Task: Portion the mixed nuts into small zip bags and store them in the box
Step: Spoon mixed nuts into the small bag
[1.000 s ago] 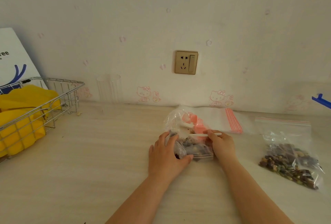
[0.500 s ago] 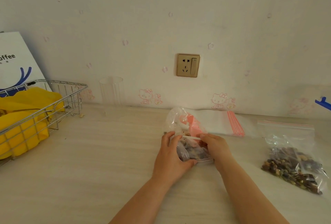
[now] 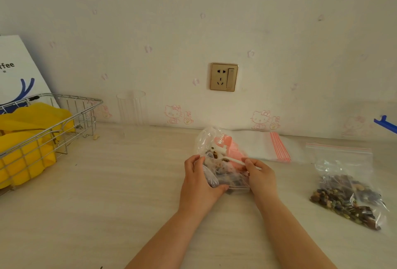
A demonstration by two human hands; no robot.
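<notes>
Both hands hold the small zip bag (image 3: 225,179) of nuts, mid-table. L hand (image 3: 198,182) curls round the bag's left side w/ thumb under. R hand (image 3: 261,177) pinches the right end of the top strip. The strip runs left-right btwn the hands, so closing it prob means sliding sideways. Big nut bag (image 3: 345,195) lies well off to the right, nearer the R hand.
</notes>
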